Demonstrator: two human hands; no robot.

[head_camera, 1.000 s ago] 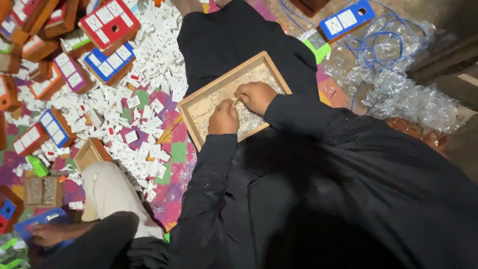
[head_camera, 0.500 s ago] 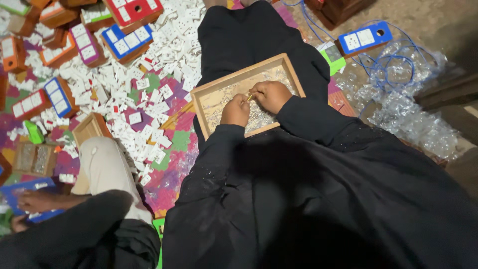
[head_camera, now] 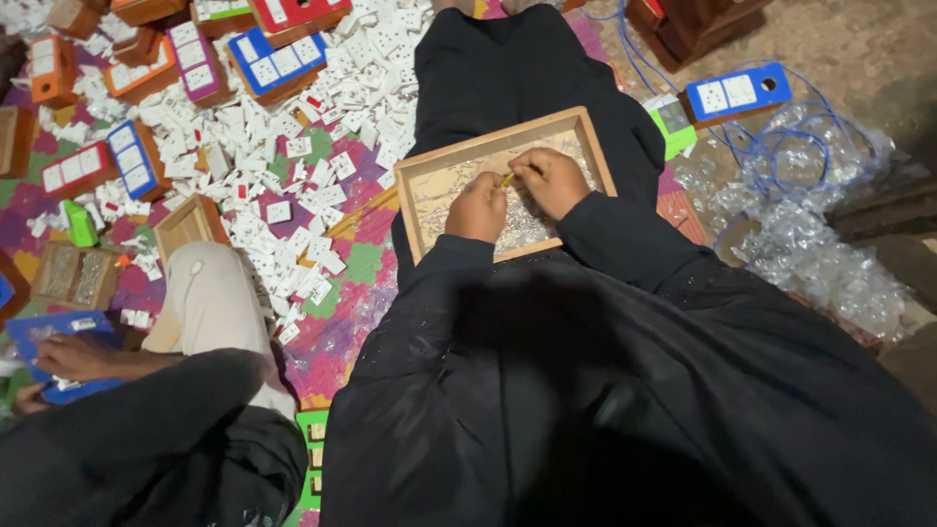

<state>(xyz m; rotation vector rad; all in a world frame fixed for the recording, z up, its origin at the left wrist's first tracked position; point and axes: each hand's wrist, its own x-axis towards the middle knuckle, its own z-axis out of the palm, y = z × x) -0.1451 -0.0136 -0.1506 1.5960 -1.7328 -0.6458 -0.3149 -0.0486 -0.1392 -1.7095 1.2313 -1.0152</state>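
Your lap carries a shallow wooden tray [head_camera: 422, 200], rectangular and pale-rimmed, its bed filled with small silvery metal pieces [head_camera: 527, 226]. Your left hand [head_camera: 477, 207] rests curled on the tray's near half; whether it grips anything cannot be told. Your right hand [head_camera: 552, 180] is closed around a thin yellow tool [head_camera: 509, 179], its tip between the two hands. Beyond the tray's left edge, white socket parts [head_camera: 293, 185] lie heaped on a patterned floor mat [head_camera: 342, 322]. Along the mat's far edge stand boxy extension boards with white sockets: a blue one [head_camera: 278, 60], a purple one [head_camera: 199, 70], an orange one [head_camera: 49, 68]. Another blue board [head_camera: 734, 94] lies right of the tray, beside crumpled clear plastic [head_camera: 810, 244]. At the near left, another person's hand [head_camera: 73, 356] touches a blue panel [head_camera: 44, 332].
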